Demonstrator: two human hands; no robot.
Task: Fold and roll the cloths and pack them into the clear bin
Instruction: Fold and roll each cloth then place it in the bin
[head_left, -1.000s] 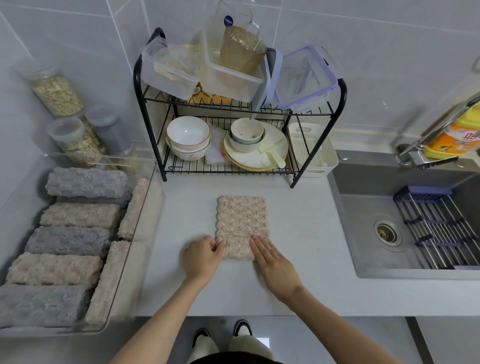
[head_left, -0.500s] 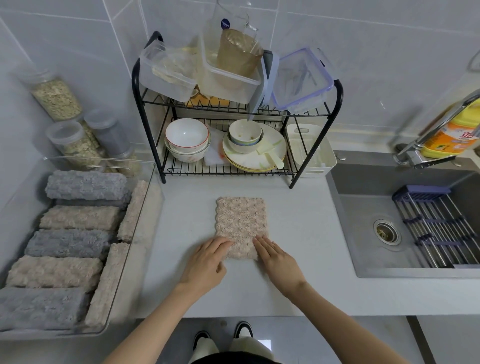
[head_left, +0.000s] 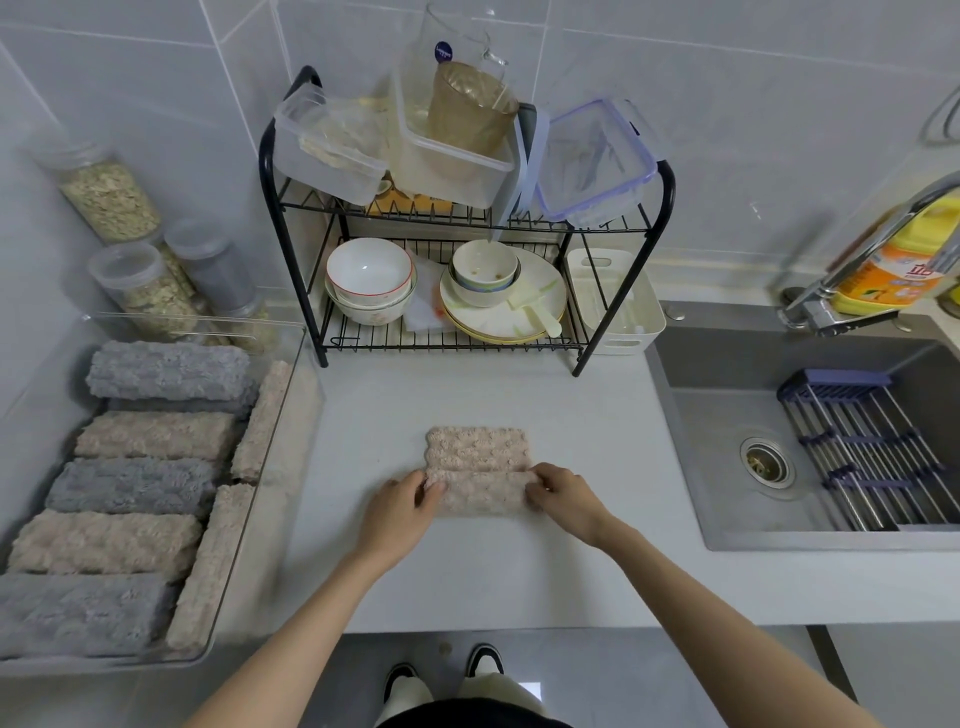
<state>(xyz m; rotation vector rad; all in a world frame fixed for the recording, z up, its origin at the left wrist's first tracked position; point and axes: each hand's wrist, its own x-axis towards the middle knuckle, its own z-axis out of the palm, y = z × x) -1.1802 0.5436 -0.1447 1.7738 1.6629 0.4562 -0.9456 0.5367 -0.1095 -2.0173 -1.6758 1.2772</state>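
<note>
We stand at a pale grey stone table (head_left: 519, 571) set against a white tiled wall (head_left: 727, 104), with a dark grey sink (head_left: 727, 415) sunk into it on the right and a black wire dish rack (head_left: 291, 260) at the back holding bowls, plates and plastic boxes. On the left sits the clear plastic bin (head_left: 197, 323), with grey and beige rolled cloths (head_left: 130, 483) lying side by side in it. The yellow bottle with an orange label (head_left: 893, 265) behind the tap carries printed characters, and the tall clear glass jug (head_left: 444, 52) on the rack bears a round blue sticker (we find both too small to read). The beige fluffy cloth (head_left: 478, 467) lies on the table in front of the rack, its near edge turned over into a low roll. Our left hand (head_left: 397, 512) has its grip curled on the left end of that roll, pinching it, and our right hand (head_left: 563, 496) pinches the right end likewise, both forearms bare and reaching in from below.
</note>
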